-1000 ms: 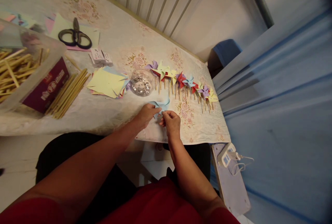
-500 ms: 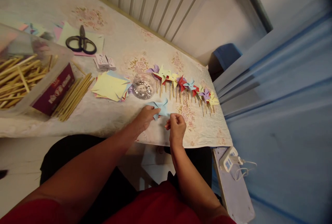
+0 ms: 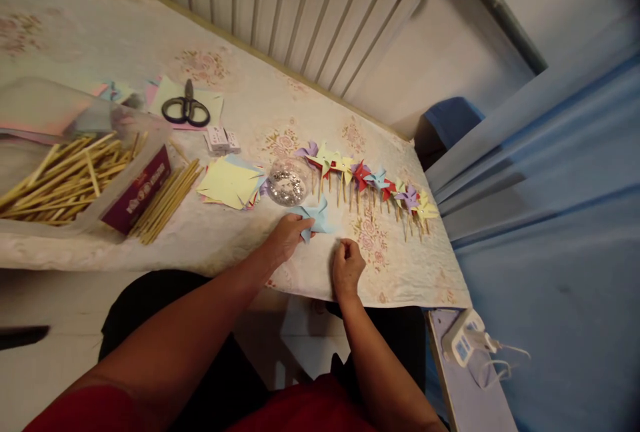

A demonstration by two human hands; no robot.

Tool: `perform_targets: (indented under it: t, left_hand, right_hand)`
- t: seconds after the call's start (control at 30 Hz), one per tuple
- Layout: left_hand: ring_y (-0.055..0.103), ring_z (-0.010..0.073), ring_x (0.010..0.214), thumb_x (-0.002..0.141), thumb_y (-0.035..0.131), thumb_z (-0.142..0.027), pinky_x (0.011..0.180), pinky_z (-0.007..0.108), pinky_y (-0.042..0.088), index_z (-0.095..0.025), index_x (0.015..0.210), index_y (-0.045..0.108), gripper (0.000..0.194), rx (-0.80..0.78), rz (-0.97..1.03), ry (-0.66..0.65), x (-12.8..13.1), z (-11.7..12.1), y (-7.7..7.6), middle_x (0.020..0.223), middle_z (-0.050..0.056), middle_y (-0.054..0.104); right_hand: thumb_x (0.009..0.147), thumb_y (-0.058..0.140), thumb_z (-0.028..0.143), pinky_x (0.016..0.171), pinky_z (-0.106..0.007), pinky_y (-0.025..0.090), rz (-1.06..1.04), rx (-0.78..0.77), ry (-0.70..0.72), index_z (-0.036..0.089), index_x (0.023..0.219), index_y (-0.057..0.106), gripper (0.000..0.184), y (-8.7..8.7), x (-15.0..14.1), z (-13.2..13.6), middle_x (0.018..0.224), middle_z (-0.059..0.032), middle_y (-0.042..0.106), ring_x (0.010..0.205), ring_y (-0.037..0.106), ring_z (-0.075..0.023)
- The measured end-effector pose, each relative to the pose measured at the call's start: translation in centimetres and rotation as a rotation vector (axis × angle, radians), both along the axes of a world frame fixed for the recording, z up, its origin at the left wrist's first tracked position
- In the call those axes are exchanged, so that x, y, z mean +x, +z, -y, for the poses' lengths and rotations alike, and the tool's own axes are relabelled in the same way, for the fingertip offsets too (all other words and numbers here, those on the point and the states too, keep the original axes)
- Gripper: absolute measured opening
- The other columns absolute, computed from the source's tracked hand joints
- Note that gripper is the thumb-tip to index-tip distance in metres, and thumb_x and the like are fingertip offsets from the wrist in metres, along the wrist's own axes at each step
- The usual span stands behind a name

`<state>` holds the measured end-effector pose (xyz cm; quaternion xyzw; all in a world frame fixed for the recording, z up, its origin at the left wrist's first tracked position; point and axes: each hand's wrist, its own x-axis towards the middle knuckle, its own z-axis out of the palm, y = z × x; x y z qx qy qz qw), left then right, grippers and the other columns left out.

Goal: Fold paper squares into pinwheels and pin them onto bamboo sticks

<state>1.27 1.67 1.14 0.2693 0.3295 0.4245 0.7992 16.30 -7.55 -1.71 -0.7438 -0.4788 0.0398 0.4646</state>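
Note:
My left hand is closed on a light blue paper pinwheel, thumb on top near its middle. The pinwheel's blades curl inward, and I see no stick on it. To its right, apart from the paper, my right hand is held low over the cloth with its fingers curled into a pinch. Whether anything small sits between those fingertips is hidden. Just beyond the pinwheel stands a clear round container of small shiny metal pieces. Farther right lies a row of finished pinwheels on sticks, in several colours.
Left of my hands are a stack of cut paper, small boxes, scissors on paper sheets, a bundle of sticks and a plastic bin of sticks. A power strip rests at the lower right.
My right hand has left the pinwheel and drawn away to the right, fingers still pinched. My left hand keeps the pinwheel, whose blades now show more openly. The view has shifted left.

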Motion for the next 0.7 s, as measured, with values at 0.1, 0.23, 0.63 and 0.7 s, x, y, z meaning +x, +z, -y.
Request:
perform_targets:
  t: [0.1,0.23,0.63,0.7]
  left_hand:
    - [0.052,0.0104,0.057,0.058,0.077,-0.032,0.06,0.024,0.042,-0.015,0.064,0.063,0.022,0.025,-0.004,-0.014,-0.1,0.0,-0.2,0.062,-0.001,0.06]
    - [0.051,0.01,0.056,0.061,0.075,-0.032,0.059,0.024,0.039,-0.015,0.064,0.063,0.021,0.063,0.02,-0.055,-0.4,0.2,0.2,0.06,-0.002,0.058]
    - [0.058,0.013,0.063,0.059,0.086,-0.039,0.065,0.028,0.046,-0.01,0.077,0.069,0.037,0.182,0.295,-0.358,-2.3,0.7,2.1,0.07,0.005,0.067]
    - [0.06,0.0138,0.065,0.06,0.087,-0.04,0.067,0.028,0.047,-0.011,0.077,0.07,0.038,0.212,0.324,-0.418,-2.7,0.8,2.3,0.071,0.006,0.068]
  right_hand:
    - [0.085,0.051,0.034,0.076,-0.03,0.045,-0.025,-0.003,-0.007,0.018,0.088,0.068,0.024,-0.1,0.0,0.1,0.083,-0.0057,0.07,0.076,0.061,-0.0191]
    - [0.081,0.053,0.035,0.065,-0.027,0.044,-0.196,-0.062,-0.009,0.018,0.082,0.065,0.021,0.3,0.3,-0.7,0.068,-0.0004,0.064,0.062,0.055,-0.0158]
    - [0.074,0.064,0.034,0.05,-0.022,0.043,-0.307,-0.153,0.553,0.018,0.075,0.062,0.016,10.2,-0.8,-12.7,0.059,0.0038,0.06,0.049,0.053,-0.0109]
    - [0.076,0.062,0.03,0.053,-0.023,0.043,-0.199,-0.233,0.693,0.017,0.074,0.063,0.013,10.5,-2.1,-14.8,0.058,0.0037,0.059,0.051,0.054,-0.0113]
